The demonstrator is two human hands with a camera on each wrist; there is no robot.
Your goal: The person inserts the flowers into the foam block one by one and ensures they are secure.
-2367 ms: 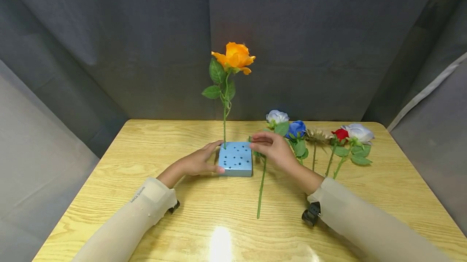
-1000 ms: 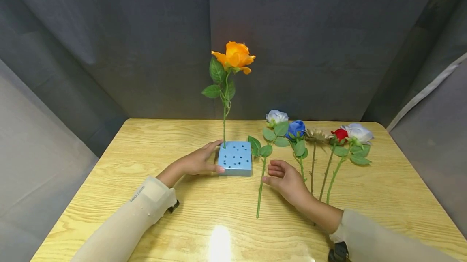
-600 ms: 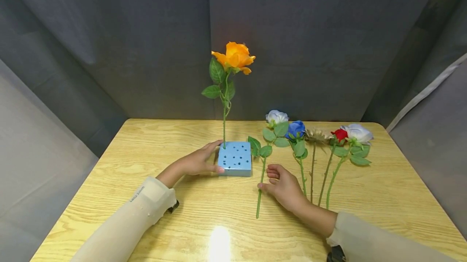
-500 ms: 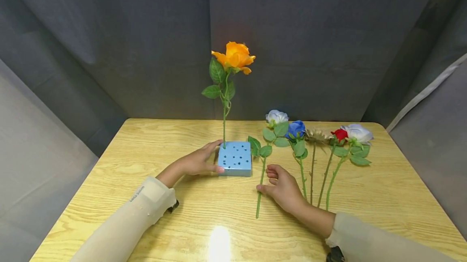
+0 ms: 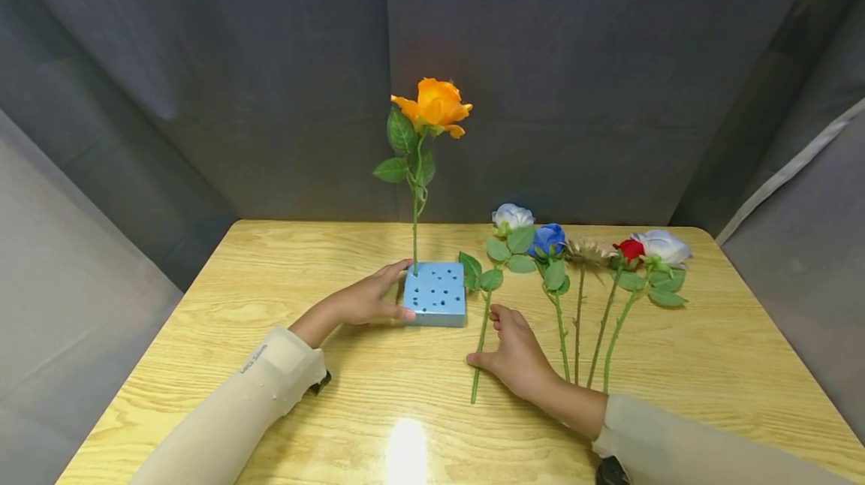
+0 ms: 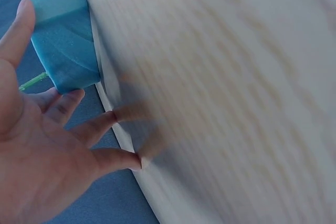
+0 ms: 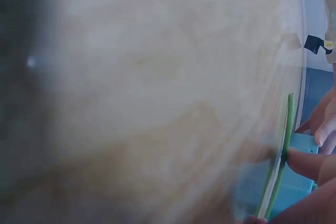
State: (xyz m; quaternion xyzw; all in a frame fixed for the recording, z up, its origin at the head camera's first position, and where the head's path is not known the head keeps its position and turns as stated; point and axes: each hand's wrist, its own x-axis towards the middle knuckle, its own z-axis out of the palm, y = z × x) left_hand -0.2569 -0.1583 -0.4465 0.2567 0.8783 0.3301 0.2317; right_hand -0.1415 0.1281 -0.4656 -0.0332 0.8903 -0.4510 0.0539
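Observation:
My left hand holds a light blue foam block dotted with holes, thumb at its front and fingers at its rear. In the left wrist view, the thumb and two fingertips bracket the block while the other fingertips touch the table. An orange rose stands upright, its stem in the block's back left corner. My right hand is at the lower stem of a pale blue rose lying on the table. Its thumb lies over the green stem, and the index finger is extended further up, thumb and finger well apart.
Right of that rose lie a blue rose, a tan dried-looking flower, a red rose and a pale lilac rose, stems toward me. A dark curtain hangs behind the wooden table.
My right hand has come back from the block's right edge to the pale blue rose's lower stem, its thumb moving across it. The stem's end has shifted slightly left. The left hand stays put.

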